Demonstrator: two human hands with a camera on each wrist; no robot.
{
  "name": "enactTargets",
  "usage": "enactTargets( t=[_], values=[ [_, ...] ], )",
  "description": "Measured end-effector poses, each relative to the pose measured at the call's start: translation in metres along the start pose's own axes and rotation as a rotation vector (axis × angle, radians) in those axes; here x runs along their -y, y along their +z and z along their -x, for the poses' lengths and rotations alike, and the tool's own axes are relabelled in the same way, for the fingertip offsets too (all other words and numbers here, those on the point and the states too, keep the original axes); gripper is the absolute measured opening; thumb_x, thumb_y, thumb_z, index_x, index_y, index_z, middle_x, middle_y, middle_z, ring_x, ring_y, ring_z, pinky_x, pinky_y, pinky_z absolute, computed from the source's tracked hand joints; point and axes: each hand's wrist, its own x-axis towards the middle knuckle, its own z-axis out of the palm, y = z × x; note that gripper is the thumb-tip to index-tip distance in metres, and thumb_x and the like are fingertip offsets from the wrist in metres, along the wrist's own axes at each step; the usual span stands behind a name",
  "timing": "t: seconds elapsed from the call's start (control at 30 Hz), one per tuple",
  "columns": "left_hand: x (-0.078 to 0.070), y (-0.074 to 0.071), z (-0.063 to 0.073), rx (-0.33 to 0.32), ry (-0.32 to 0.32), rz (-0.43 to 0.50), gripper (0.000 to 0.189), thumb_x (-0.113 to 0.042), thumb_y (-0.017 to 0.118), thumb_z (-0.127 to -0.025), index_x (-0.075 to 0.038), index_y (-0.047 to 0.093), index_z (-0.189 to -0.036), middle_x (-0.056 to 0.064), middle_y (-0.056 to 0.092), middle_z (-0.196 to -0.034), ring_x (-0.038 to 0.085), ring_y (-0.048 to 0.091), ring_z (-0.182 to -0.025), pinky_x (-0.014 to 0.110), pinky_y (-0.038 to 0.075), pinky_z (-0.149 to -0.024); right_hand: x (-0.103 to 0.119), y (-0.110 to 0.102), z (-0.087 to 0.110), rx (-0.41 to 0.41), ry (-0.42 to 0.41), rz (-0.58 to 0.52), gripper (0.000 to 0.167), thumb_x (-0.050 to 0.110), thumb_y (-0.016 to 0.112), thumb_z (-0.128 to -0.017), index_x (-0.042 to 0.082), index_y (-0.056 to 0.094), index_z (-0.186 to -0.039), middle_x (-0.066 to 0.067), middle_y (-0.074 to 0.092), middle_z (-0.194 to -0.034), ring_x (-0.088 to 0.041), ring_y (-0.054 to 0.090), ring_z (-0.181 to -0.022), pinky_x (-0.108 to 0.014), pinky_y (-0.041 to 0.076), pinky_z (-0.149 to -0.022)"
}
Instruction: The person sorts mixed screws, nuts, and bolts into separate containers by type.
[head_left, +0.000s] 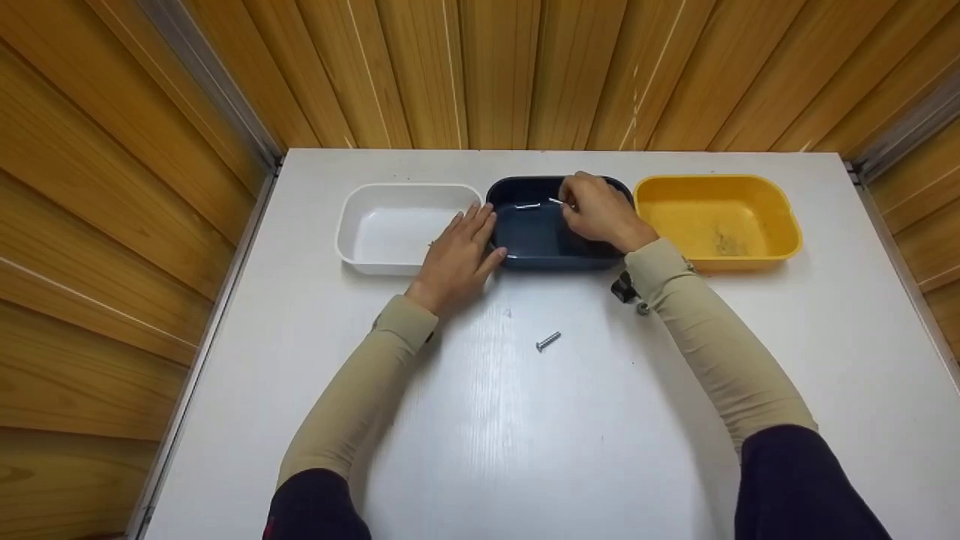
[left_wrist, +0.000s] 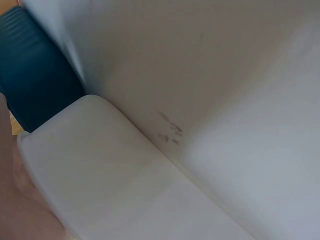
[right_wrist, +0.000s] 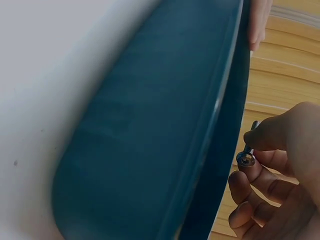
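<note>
White table (head_left: 480, 450) across middle and lower frame. Three trays: white tray (head_left: 382, 268) upper left of centre, dark blue tray (head_left: 555, 263) upper centre, yellow tray (head_left: 716, 264) upper right. Left hand (head_left: 459, 253), fingers extended, rests at the adjoining white and blue rims. Right hand (head_left: 600, 212), at the blue one, pinches first screw (right_wrist: 245, 159) of three; second screw (head_left: 528, 206) inside, third screw (head_left: 548, 342) lower centre. Only right wrist view shows the pinched screw's recessed head.

A honey-brown, wood-plank back wall (head_left: 495, 75) stands at twelve o'clock, with matching side walls (head_left: 97, 240) at nine and three. Grey metal framing (head_left: 206, 345) borders the white tabletop (head_left: 630, 457) on those two sides; pale reflected light (head_left: 484, 405) streaks it toward six.
</note>
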Motion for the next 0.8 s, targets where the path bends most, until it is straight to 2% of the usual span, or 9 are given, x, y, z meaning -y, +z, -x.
enactTargets(
  t=[0.3, 0.8],
  values=[
    [0.0, -0.002, 0.0, 0.007, 0.0, -0.031, 0.074, -0.054, 0.032, -0.115, -0.001, 0.031, -0.167, 0.011, 0.024, -0.178, 0.026, 0.014, -0.167, 0.038, 0.008, -0.137, -0.003, 0.003, -0.002, 0.008, 0.024, 0.001, 0.022, 0.011, 0.062, -0.1, -0.001, 0.066, -0.118, -0.018, 0.063, -0.114, -0.034, 0.062, -0.105, -0.052, 0.056, -0.094],
    [0.001, -0.001, -0.001, -0.012, 0.012, -0.021, 0.073, -0.053, 0.033, -0.115, 0.0, 0.031, -0.166, 0.012, 0.026, -0.177, 0.028, 0.017, -0.167, 0.039, 0.008, -0.137, 0.0, -0.001, 0.009, -0.014, -0.002, 0.0, 0.023, 0.011, 0.062, -0.1, -0.002, 0.066, -0.119, -0.018, 0.063, -0.115, -0.034, 0.061, -0.105, -0.052, 0.056, -0.094]
  ],
)
